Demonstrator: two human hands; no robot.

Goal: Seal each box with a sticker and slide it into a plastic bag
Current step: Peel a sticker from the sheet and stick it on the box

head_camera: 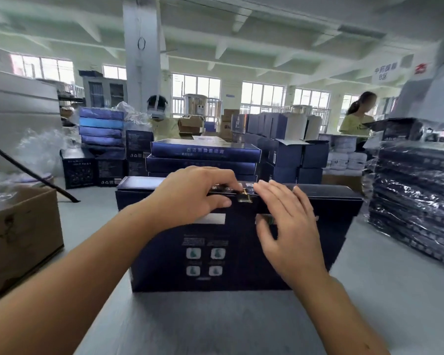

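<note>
Bright daylight from rear windows (263, 94), soft blur throughout; edges bowed, wide-angle

Your box (239, 252) was smooth dark-blue card with a faint sheen; its sticker (245, 196) looked like shiny gold foil. Your table (215, 324) was matt grey, the carton (18, 234) rough brown cardboard, the stacks (415, 190) wrapped in glossy, crinkled plastic.

Navy box (231, 242), gold sticker (245, 196), grey table (215, 324).
</note>
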